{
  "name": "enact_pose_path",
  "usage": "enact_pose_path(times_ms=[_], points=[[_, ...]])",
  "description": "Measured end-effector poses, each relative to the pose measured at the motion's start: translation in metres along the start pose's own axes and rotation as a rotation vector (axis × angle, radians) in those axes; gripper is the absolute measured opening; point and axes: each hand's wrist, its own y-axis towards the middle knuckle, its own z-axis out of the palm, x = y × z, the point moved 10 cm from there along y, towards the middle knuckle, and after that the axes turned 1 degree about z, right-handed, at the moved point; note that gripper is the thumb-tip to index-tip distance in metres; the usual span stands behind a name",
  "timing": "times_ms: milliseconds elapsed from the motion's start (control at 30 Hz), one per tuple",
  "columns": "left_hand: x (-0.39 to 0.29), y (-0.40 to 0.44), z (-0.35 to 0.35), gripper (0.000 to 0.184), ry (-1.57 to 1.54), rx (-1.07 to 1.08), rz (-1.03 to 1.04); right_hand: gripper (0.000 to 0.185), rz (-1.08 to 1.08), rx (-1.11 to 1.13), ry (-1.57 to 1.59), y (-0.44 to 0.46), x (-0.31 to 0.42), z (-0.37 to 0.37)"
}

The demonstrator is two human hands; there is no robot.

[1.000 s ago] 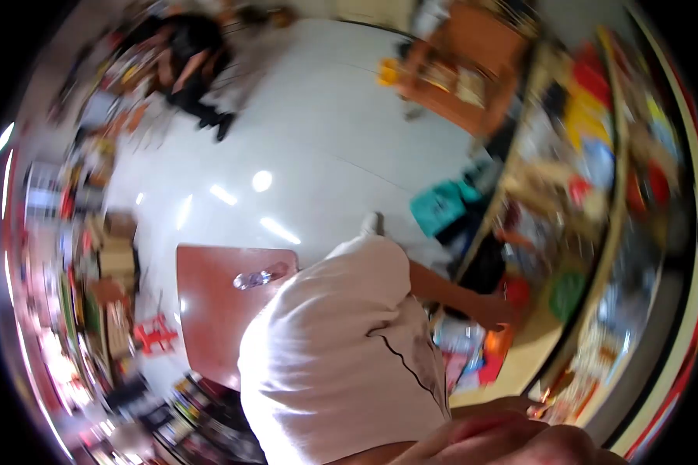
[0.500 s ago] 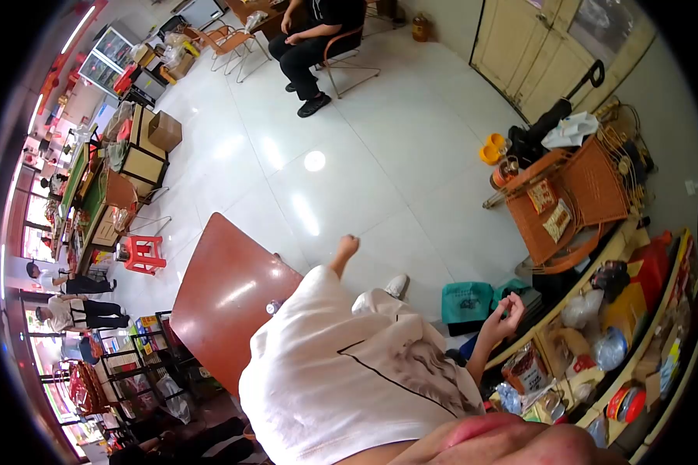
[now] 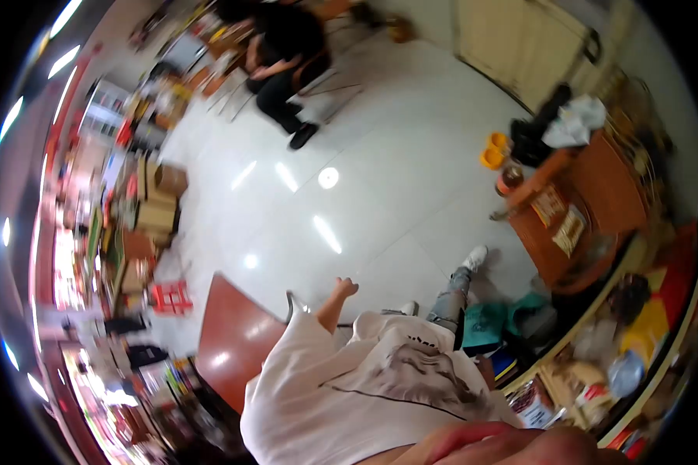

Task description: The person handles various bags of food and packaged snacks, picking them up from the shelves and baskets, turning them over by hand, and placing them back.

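Note:
My left hand [image 3: 347, 287] hangs in front of the white shirt [image 3: 388, 380], over the tiled floor. Its fingers are curled in, and nothing shows in them. A reddish-brown table [image 3: 236, 333] stands just left of that arm, with a curved metal chair part [image 3: 293, 304] at its edge. On the other side, only a blurred, shadowed bit of my right hand or arm [image 3: 485, 370] shows beside the shirt; its fingers cannot be made out. Close to it are a teal bag [image 3: 484, 324] and a shelf holding a packet [image 3: 532, 402].
A step ahead is my white shoe [image 3: 475, 257]. An orange woven chair [image 3: 547, 252] bears snack packets [image 3: 570, 230]. Yellow cups [image 3: 493, 150] sit near it on the floor. Farther off, a person in black [image 3: 283, 77] is seated. A red stool [image 3: 170, 297] stands at left.
The view has swung and blurred, and the person has stepped forward, one leg out ahead. My right hand, raised with bent fingers before, has dropped low by the shirt. My left hand stays curled.

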Motion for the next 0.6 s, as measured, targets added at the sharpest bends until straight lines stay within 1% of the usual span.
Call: enact_pose_path(times_ms=[33,67,100,133,167,200,233,267,300,333,367,400,433,467,500,533,567,600], points=[[-0.054,0.0,-0.012,0.052,-0.016,0.035,0.106,0.033,0.022,-0.001,0.135,0.022,-0.021,-0.016],[-0.109,-0.003,-0.026,0.047,-0.035,0.071,0.211,0.029,0.022,-0.046,0.079,0.045,-0.007,-0.017],[-0.173,0.027,-0.015,0.045,0.146,0.063,0.593,0.026,0.02,-0.116,-0.145,0.071,0.03,-0.014],[-0.232,0.045,-0.004,0.042,0.316,-0.024,0.975,0.025,0.026,-0.173,-0.367,0.093,0.066,-0.012],[-0.289,0.047,-0.011,0.04,0.19,0.069,0.909,0.025,0.025,-0.195,-0.501,0.118,0.102,-0.007],[-0.351,0.04,-0.023,0.038,0.062,0.15,0.837,0.029,-0.132,-0.157,-0.646,0.178,0.119,-0.001],[-0.41,0.039,-0.021,0.039,-0.034,0.221,0.874,0.033,-0.295,-0.141,-0.79,0.236,0.133,0.003],[-0.467,0.047,-0.014,0.04,-0.141,0.284,0.901,0.038,-0.14,-0.15,-0.786,0.242,0.192,0.015],[-0.527,0.045,-0.01,0.042,-0.09,0.265,0.857,0.033,-0.461,-0.431,-0.716,0.287,0.219,0.012],[-0.578,0.036,-0.007,0.044,-0.052,0.246,0.801,0.041,-0.4,-0.432,-0.75,0.297,0.274,0.022],[-0.65,0.042,0.008,0.048,0.12,0.235,0.87,0.043,-0.51,-0.48,-0.735,0.322,0.343,0.018],[-0.69,0.051,0.025,0.053,0.24,0.247,1.025,0.045,-0.794,-0.599,-0.486,0.302,0.425,0.02],[-0.734,0.052,0.032,0.054,0.208,0.205,1.118,0.052,-0.705,-0.524,-0.435,0.327,0.46,0.024],[-0.785,0.057,0.04,0.053,0.147,0.248,1.096,0.058,-0.67,-0.557,-0.466,0.337,0.516,0.019],[-0.84,0.044,0.039,0.053,0.04,0.328,1.109,0.061,-0.862,-0.712,-0.445,0.36,0.548,0.01],[-0.878,0.05,0.042,0.058,0.054,0.289,1.112,0.054,-0.943,-0.777,-0.328,0.364,0.571,0.004],[-0.916,0.057,0.045,0.064,0.067,0.249,1.114,0.049,-0.938,-0.765,-0.251,0.369,0.589,-0.002],[-0.93,0.084,0.055,0.069,0.011,0.161,1.109,0.045,-0.934,-0.754,-0.173,0.373,0.608,-0.007]])
